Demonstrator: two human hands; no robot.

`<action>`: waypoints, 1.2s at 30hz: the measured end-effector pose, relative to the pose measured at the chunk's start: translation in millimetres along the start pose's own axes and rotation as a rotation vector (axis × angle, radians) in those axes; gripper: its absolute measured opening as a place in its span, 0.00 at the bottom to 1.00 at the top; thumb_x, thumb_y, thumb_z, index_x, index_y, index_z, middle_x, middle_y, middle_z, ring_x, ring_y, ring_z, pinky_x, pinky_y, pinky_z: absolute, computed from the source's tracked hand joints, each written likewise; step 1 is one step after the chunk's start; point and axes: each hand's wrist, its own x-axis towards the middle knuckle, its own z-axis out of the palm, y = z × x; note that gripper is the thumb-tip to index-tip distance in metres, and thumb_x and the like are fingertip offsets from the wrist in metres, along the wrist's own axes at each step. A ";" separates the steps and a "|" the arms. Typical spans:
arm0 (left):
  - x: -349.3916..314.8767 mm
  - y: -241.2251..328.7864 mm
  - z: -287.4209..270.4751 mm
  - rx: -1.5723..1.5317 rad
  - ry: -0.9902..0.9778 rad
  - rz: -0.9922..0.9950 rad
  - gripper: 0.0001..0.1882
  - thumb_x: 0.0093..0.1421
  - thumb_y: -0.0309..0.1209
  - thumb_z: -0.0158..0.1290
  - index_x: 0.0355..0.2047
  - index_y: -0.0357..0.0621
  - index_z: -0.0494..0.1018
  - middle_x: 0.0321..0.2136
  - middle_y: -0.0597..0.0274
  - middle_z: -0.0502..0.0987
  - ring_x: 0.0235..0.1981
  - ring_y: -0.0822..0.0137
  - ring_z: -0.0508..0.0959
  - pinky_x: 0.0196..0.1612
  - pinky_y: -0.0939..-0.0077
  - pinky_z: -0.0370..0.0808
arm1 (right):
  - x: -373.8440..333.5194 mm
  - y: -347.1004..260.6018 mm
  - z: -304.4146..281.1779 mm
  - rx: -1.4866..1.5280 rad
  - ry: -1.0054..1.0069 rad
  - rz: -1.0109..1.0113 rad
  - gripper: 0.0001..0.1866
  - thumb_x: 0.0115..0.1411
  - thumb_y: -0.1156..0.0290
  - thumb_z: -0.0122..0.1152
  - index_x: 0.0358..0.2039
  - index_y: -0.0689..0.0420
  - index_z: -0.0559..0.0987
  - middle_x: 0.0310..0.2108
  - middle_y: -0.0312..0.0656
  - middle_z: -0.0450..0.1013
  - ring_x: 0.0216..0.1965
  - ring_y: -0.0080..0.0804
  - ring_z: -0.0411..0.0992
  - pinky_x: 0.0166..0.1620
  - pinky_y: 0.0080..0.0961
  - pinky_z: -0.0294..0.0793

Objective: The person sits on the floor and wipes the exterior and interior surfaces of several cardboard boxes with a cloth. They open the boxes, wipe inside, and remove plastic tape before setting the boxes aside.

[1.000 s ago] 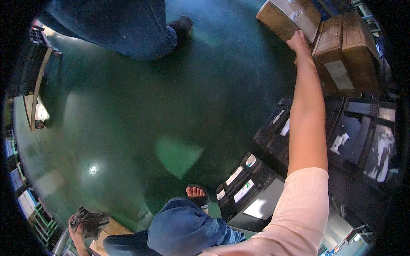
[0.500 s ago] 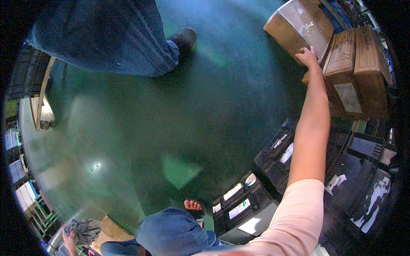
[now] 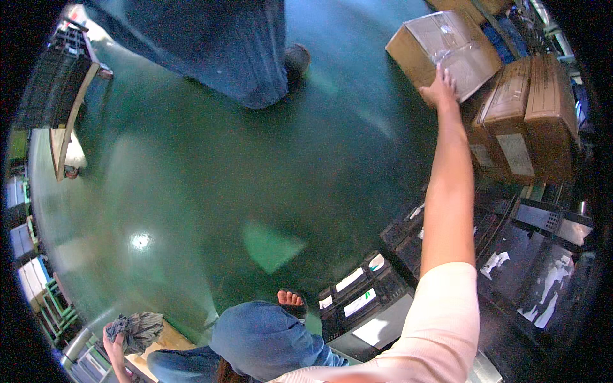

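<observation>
At the upper right my right hand [image 3: 440, 89] reaches out with its arm stretched. Its fingers are spread and lie on the near edge of a taped brown cardboard box [image 3: 408, 57]. No grip on the box shows. Down at the lower left, my left hand [image 3: 115, 351] is closed round a crumpled grey cloth [image 3: 143, 332]. Below the cloth is a flat tan panel [image 3: 171, 338], partly hidden by my leg.
More cardboard boxes [image 3: 549, 127] stand right of the taped one. Black crates with torn white labels [image 3: 523, 274] line the right side, a smaller black crate [image 3: 357, 313] nearer me. A person in blue trousers [image 3: 211, 45] stands at the top. Green floor [image 3: 223, 179] lies between.
My right hand has shifted left along the box, its fingers now spread over the edge. The taped box appears more fully in view. The cloth remains in my left hand.
</observation>
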 end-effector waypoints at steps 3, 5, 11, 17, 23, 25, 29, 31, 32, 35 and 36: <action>-8.1 0.2 9.2 -0.065 0.021 -0.043 0.20 0.49 0.24 0.52 0.45 0.37 0.67 0.33 0.64 0.73 0.35 0.72 0.71 0.44 0.80 0.67 | -54.6 -19.5 8.3 0.053 0.109 -0.054 0.50 0.46 0.54 0.67 0.65 0.38 0.48 0.66 0.43 0.45 0.64 0.53 0.47 0.58 0.64 0.51; -13.3 2.1 17.9 -0.039 0.018 -0.062 0.21 0.50 0.27 0.52 0.46 0.37 0.67 0.33 0.63 0.73 0.36 0.71 0.71 0.44 0.78 0.67 | -97.1 -32.0 0.4 0.082 0.113 -0.078 0.46 0.47 0.56 0.67 0.64 0.40 0.52 0.64 0.44 0.49 0.64 0.51 0.49 0.58 0.60 0.54; -20.5 34.6 38.9 0.046 0.077 0.126 0.19 0.50 0.23 0.50 0.46 0.37 0.68 0.35 0.62 0.74 0.39 0.71 0.72 0.47 0.79 0.66 | -239.8 -76.4 -6.5 -0.028 0.058 -0.125 0.33 0.49 0.64 0.63 0.55 0.52 0.63 0.55 0.50 0.60 0.53 0.51 0.65 0.49 0.51 0.68; -33.3 49.3 41.8 -0.123 0.048 0.224 0.22 0.49 0.18 0.49 0.47 0.38 0.68 0.38 0.61 0.75 0.41 0.71 0.72 0.48 0.80 0.66 | -393.5 -127.8 -36.8 -0.243 -0.383 -0.392 0.25 0.50 0.56 0.61 0.44 0.59 0.74 0.45 0.53 0.71 0.45 0.50 0.72 0.48 0.43 0.71; -67.1 17.4 29.3 -0.231 0.116 0.245 0.23 0.49 0.18 0.49 0.49 0.38 0.67 0.40 0.61 0.75 0.43 0.71 0.73 0.50 0.79 0.66 | -450.3 -109.7 -37.1 0.204 -0.430 -0.417 0.23 0.49 0.54 0.60 0.44 0.51 0.78 0.46 0.51 0.72 0.50 0.44 0.69 0.51 0.41 0.69; -77.3 1.2 25.0 -0.261 0.163 0.231 0.24 0.50 0.18 0.51 0.49 0.38 0.67 0.41 0.61 0.74 0.44 0.71 0.72 0.52 0.78 0.65 | -437.1 -82.6 -12.2 0.181 0.033 -0.281 0.38 0.48 0.60 0.66 0.58 0.54 0.62 0.55 0.55 0.61 0.52 0.57 0.64 0.52 0.47 0.67; -83.2 -32.8 22.7 -0.280 0.221 0.172 0.23 0.52 0.21 0.52 0.50 0.38 0.67 0.44 0.60 0.73 0.47 0.69 0.72 0.54 0.76 0.64 | -378.1 -40.3 25.6 0.382 0.190 0.059 0.55 0.44 0.47 0.69 0.64 0.54 0.49 0.60 0.64 0.48 0.59 0.64 0.52 0.57 0.51 0.61; -80.0 -47.5 21.9 -0.305 0.240 0.172 0.22 0.53 0.22 0.52 0.51 0.38 0.67 0.45 0.60 0.73 0.48 0.68 0.72 0.54 0.75 0.63 | -357.0 -30.3 26.4 0.857 -0.210 0.236 0.60 0.43 0.46 0.70 0.66 0.51 0.41 0.63 0.55 0.46 0.61 0.61 0.50 0.50 0.57 0.65; -77.8 -54.0 21.0 -0.255 0.297 0.045 0.22 0.54 0.24 0.54 0.50 0.39 0.67 0.45 0.60 0.73 0.48 0.68 0.72 0.55 0.74 0.63 | -353.4 -33.2 26.4 0.994 -0.320 0.260 0.61 0.43 0.47 0.70 0.66 0.50 0.38 0.64 0.52 0.47 0.61 0.59 0.51 0.46 0.58 0.70; -82.7 -65.7 17.7 -0.247 0.471 0.151 0.20 0.55 0.27 0.55 0.49 0.39 0.69 0.44 0.61 0.74 0.47 0.70 0.72 0.54 0.76 0.64 | -355.3 -71.1 19.5 0.979 -0.546 0.038 0.55 0.48 0.51 0.68 0.66 0.40 0.38 0.62 0.49 0.52 0.58 0.57 0.56 0.35 0.53 0.75; -83.5 -67.6 15.0 -0.272 0.553 0.196 0.20 0.55 0.27 0.56 0.49 0.38 0.69 0.43 0.61 0.75 0.46 0.70 0.73 0.54 0.76 0.65 | -359.5 -97.5 17.7 0.871 -0.613 -0.018 0.52 0.51 0.54 0.66 0.66 0.38 0.39 0.63 0.49 0.51 0.57 0.56 0.58 0.35 0.55 0.75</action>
